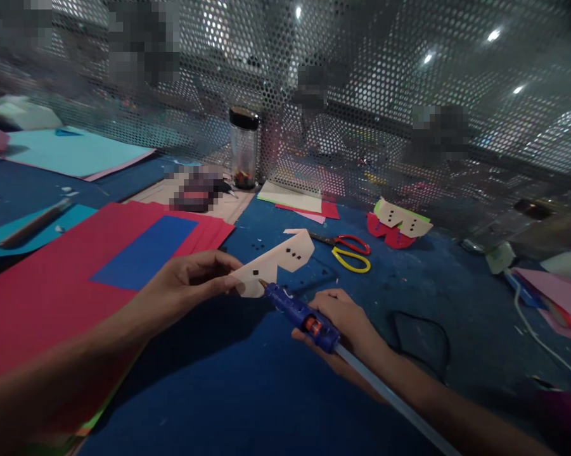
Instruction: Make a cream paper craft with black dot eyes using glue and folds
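Between the thumb and fingers of my left hand (197, 277) is the left end of a cream paper cutout (289, 254) with several small black squares on it. My right hand (345, 316) is wrapped around a blue hot glue gun (297, 310), and a long pale glue stick (384, 392) sticks out of its back. The glue gun's nozzle touches or almost touches the cutout near its lower left part. Small black paper bits (258, 246) lie on the blue table behind the cutout. Scissors (352, 252) with red and yellow handles rest just beyond it.
Red paper sheets (38, 272) with a blue strip (145, 253) lie at left. A black-lidded jar (244, 149) stands by the perforated metal screen (285, 95). A finished-looking paper butterfly (399, 223) sits at right. A dark cord loop (423, 342) and paper scraps (556, 291) lie farther right.
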`<state>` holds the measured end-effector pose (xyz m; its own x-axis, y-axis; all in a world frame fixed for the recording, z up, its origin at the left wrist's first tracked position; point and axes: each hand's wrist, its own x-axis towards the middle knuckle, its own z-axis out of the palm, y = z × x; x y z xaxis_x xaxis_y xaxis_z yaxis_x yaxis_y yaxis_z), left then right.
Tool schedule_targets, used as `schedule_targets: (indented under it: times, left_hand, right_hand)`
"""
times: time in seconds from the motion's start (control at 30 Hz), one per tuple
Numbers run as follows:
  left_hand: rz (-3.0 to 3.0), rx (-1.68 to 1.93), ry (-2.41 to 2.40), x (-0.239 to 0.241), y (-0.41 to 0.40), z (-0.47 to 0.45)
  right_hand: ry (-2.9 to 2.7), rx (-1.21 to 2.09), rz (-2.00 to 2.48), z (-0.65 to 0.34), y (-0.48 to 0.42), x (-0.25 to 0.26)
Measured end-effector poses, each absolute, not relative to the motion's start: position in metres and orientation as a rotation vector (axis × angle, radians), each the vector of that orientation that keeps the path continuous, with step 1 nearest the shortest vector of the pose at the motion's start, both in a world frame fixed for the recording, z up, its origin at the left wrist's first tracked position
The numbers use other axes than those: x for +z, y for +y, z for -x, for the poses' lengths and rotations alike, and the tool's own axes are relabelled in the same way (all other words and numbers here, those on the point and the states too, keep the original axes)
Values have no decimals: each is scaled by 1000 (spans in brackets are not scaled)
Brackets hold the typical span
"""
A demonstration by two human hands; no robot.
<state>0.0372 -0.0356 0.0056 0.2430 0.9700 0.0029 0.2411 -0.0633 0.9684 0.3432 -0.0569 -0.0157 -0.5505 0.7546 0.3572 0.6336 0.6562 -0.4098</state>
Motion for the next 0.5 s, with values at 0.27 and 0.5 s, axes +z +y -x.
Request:
schedule_targets:
  times: [0.27,0.5]
  left_hand:
    - [-1537,916,1173,6,-35,-37]
    - [-1525,910,1169,5,-35,-36]
  right_hand:
    - [-2349,307,1044,-343,-55,-18]
    - [-2421,341,1147,-344,-54,-17]
